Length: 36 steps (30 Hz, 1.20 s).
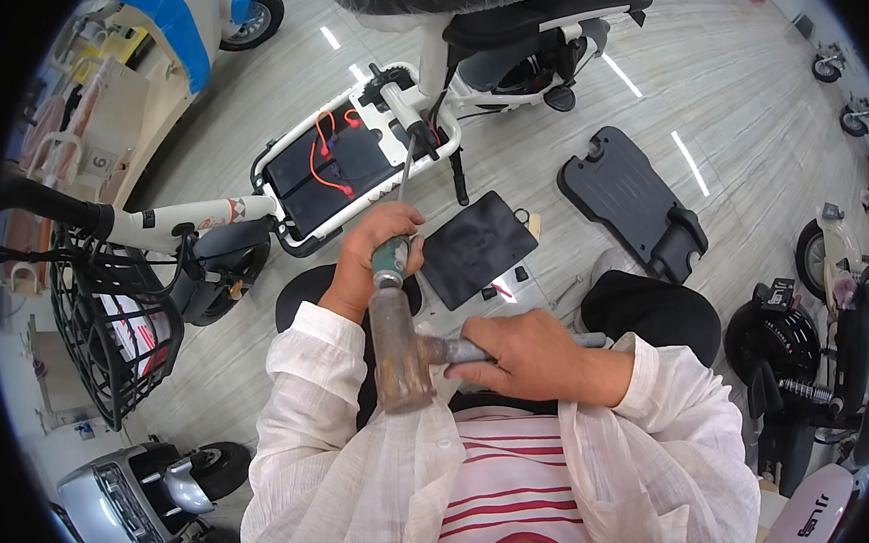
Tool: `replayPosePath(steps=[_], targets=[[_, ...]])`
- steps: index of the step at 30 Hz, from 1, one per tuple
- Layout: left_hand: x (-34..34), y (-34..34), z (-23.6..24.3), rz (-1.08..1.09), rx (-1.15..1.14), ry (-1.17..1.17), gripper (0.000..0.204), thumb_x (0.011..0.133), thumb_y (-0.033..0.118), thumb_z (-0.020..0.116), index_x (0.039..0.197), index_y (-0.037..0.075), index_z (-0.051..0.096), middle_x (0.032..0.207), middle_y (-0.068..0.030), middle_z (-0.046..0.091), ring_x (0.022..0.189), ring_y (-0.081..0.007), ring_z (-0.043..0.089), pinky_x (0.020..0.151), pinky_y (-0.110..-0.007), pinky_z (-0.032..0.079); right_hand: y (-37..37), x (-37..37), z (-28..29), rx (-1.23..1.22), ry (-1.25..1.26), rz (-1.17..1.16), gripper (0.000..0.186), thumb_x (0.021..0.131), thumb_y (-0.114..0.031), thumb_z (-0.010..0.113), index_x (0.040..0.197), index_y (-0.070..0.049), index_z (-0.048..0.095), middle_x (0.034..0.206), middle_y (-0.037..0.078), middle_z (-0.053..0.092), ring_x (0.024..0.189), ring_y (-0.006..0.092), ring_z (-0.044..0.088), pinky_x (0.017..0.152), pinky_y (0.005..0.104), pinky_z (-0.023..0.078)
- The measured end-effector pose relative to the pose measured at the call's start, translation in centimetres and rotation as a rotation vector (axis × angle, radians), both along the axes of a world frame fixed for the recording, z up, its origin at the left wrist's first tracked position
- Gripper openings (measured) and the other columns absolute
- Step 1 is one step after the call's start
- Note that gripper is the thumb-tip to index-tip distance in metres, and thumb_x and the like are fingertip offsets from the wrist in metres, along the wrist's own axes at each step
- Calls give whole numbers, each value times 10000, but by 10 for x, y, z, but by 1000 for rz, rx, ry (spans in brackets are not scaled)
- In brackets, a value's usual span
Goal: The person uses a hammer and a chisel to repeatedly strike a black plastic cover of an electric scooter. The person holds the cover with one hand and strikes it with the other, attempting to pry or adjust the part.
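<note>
Currently, head view, one open white scooter (379,140), from nine round to one o'clock, near the knees.

Item: left hand (378,247), just off centre at ten o'clock; fingers wrapped round a green-handled screwdriver (390,259), shaft pointing to twelve, tip at the frame behind the battery well (294,195). Exact seat of tip: cannot tell.

Item: right hand (539,357), half past four; fingers closed on the handle of a hammer (400,353), its rusty head at seven, in line with the screwdriver's butt. Contact: cannot tell.

Item: orange wires (327,153), half past ten, in the well.

Item: black mat (483,249), flat on the floor (518,167), two o'clock, near centre.

Item: black footboard cover (640,209), on the floor, half past two.

Step, as judged: tapping at the frame through the screwdriver. Next move seems to call for a steady tip, left fingers clear of the hammer's face, and a straight, measured blow.
</note>
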<state>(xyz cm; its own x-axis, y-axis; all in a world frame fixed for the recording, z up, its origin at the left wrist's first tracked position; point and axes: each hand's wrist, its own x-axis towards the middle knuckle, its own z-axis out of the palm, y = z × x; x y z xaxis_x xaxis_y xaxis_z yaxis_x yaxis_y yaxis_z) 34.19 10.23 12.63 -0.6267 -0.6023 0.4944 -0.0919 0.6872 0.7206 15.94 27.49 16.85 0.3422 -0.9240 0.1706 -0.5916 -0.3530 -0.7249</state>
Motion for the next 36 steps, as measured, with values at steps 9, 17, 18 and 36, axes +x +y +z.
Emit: replayPosePath(steps=[9,17,18,36], targets=[[4,-3,-5,14,9,14,279,712,-51,722,935,43,583,976,-129,653,855,-251,638,780,-334,509,-8,1,1,55,-25,-61,431,871,-484,637,829,-63,555,627,104,608,523,298,613,456,392,450],[3,-3,-1,11,-52,-16,259,722,-71,687,922,42,568,988,-138,661,881,-241,649,798,-341,517,-2,2,15,-87,-58,41,450,870,-500,631,829,-58,555,627,121,608,524,323,604,461,422,441],[2,-4,-1,36,-44,5,239,729,-72,677,912,37,570,991,-138,661,898,-244,653,814,-344,516,-6,2,8,-34,-45,10,452,867,-505,632,826,-61,553,622,123,607,526,326,602,460,422,439],[-4,5,4,4,331,292,179,840,4,665,968,10,539,956,-178,650,866,-191,634,606,-262,556,-35,-69,-18,708,-951,-613,314,960,-320,590,833,-50,491,623,30,474,491,129,460,441,325,379]])
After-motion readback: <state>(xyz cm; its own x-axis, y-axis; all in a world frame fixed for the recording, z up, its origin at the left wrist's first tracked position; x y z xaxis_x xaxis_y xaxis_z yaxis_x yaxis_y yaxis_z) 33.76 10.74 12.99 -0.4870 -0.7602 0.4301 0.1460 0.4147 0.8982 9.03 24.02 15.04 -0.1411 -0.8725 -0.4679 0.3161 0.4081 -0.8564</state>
